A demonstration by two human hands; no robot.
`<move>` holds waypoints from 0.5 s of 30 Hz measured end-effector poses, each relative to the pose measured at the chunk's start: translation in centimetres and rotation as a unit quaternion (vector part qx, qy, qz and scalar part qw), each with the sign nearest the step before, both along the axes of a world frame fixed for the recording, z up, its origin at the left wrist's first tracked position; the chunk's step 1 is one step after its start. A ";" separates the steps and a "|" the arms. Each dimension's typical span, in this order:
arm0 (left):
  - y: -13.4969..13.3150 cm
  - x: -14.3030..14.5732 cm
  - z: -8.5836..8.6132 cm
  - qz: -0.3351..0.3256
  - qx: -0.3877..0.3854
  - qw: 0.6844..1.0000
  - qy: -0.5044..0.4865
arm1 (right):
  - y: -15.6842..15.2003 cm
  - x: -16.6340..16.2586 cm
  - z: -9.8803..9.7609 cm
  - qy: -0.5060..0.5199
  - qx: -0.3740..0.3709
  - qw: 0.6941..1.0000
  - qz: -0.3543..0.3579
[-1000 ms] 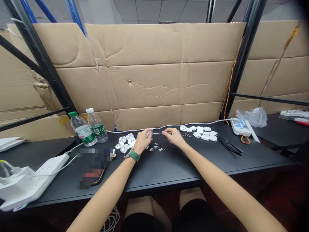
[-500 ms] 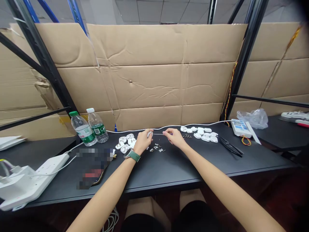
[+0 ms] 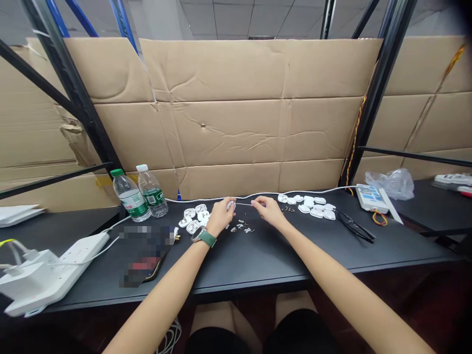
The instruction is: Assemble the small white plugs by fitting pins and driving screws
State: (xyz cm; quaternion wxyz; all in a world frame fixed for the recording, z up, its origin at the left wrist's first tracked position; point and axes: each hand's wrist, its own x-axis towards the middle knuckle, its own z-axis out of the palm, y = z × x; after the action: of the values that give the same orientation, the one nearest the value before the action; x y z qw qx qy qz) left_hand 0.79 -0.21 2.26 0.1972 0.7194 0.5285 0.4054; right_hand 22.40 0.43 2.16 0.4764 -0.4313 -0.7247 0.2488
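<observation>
Has a cluster of white cases on the left of the thin rod. Pinches one small case closely in the left hand, at the rod's left end; too small to tell whether touching the tip. Shows loose bits nearer the table edge than the rod. Grips the rod's right end with the right hand, fingertips drawn together. Has more flat cases farther right of the rod.

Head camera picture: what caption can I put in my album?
Left hand grips a small white piece, right hand a thin rod, at a black table.
</observation>
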 end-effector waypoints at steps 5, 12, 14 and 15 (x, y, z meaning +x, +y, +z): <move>0.0 0.0 -0.2 -0.010 -0.005 1.000 -0.019 | 0.7 0.4 -0.5 0.021 -0.007 1.000 0.002; -0.6 0.3 0.5 -0.085 0.023 0.996 -0.031 | 1.0 0.1 -1.3 0.004 -0.001 0.998 0.069; -0.7 0.5 0.6 -0.108 0.018 0.993 -0.051 | 0.8 -0.2 -1.6 -0.024 -0.010 0.996 0.083; -0.7 0.6 0.6 -0.121 0.014 0.991 -0.058 | 0.7 -0.3 -1.7 -0.037 -0.009 0.995 0.089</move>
State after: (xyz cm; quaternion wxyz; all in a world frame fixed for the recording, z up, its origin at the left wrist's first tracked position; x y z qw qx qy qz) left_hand 1.37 -0.93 2.83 0.2657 0.7560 0.4192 0.4268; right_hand 22.10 1.12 0.42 0.4213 -0.3780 -0.7750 0.2811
